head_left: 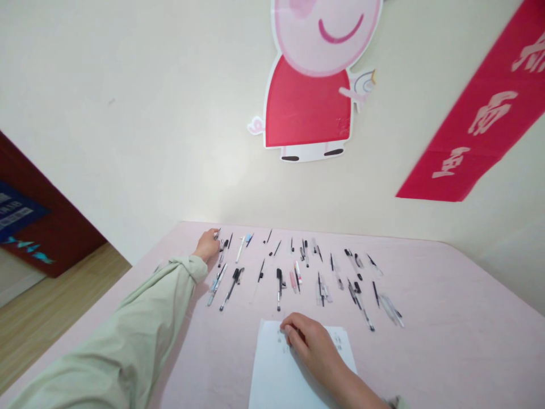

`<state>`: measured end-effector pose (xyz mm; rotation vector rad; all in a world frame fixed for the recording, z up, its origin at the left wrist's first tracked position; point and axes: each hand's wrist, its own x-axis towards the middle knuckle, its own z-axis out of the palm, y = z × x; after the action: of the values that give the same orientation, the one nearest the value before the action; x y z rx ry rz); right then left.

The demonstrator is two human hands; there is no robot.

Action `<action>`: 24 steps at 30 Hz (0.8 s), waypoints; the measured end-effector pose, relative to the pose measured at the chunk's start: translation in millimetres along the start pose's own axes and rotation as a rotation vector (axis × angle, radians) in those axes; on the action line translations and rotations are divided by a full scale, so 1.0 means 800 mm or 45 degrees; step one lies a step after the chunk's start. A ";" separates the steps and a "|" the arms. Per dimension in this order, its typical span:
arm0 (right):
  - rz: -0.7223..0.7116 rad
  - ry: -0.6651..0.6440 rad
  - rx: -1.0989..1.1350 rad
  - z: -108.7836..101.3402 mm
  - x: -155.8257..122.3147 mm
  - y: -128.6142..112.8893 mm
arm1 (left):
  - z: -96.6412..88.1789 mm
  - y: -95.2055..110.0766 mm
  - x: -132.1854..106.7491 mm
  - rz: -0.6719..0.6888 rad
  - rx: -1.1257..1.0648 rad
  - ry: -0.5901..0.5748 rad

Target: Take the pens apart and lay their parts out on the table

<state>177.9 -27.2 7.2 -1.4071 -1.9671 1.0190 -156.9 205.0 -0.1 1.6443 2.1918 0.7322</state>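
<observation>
At the far left end of the scattered pens, my left hand reaches out with its fingers closed on a small dark pen part. Just right of it lie a dark pen and a thin refill. My right hand rests on a white sheet of paper with its fingers curled and the thumb against them. Whatever those fingers hold, if anything, is hidden. Small dark marks or bits show near the top of the sheet.
Several pens in pieces, with barrels, caps and refills, lie in two rough rows on the pink tablecloth. A black-capped pen lies above the paper. The table's far edge meets a wall with a cartoon pig cutout and a red banner.
</observation>
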 end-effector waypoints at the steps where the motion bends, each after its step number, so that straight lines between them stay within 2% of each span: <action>1: -0.003 0.000 -0.002 0.000 0.000 0.000 | 0.001 0.001 -0.001 0.003 -0.044 0.001; 6: 0.003 -0.010 -0.003 -0.001 0.000 -0.001 | -0.002 0.003 -0.006 -0.007 -0.297 0.038; 13: -0.021 0.000 -0.002 0.000 -0.001 -0.001 | -0.031 -0.012 -0.007 -0.098 -0.514 0.201; 18: -0.026 -0.008 0.007 -0.002 0.000 -0.002 | -0.067 -0.036 -0.033 -0.164 -0.483 0.349; 24: -0.005 -0.014 0.023 -0.003 0.001 -0.002 | -0.132 -0.084 -0.086 -0.315 -0.212 0.481</action>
<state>179.0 -26.2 9.6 -1.3905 -1.9627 1.0428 -245.5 102.6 44.7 1.2017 2.4461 1.1926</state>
